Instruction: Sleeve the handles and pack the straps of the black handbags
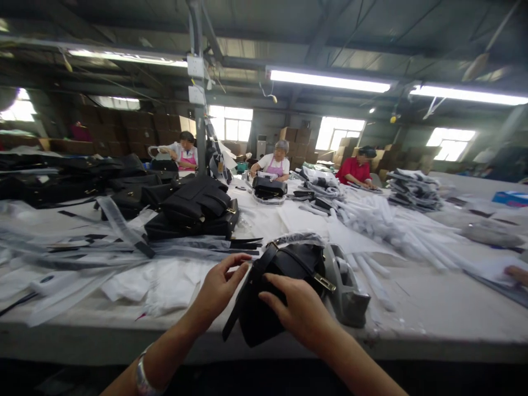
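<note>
A black handbag (268, 319) leans on the near edge of the white-covered table in front of me, with gold-coloured hardware and a handle (301, 238) wrapped in clear plastic. At its left edge, by a black strap, my left hand (218, 283) has its thumb and forefinger bent against the bag. My right hand (303, 311) grips the front of it, thumb and forefinger a little apart on the leather. The other fingertips of both hands are hidden. Touching the bag's right side is a grey padded piece (348, 297).
Stacked black bags (198, 203) stand to the left, behind plastic-wrapped strips (124, 228) and white sheets (160, 286). White wrapped rolls (379, 220) lie to the right. Several people work across the table; another person's hand (517, 274) shows at the right edge.
</note>
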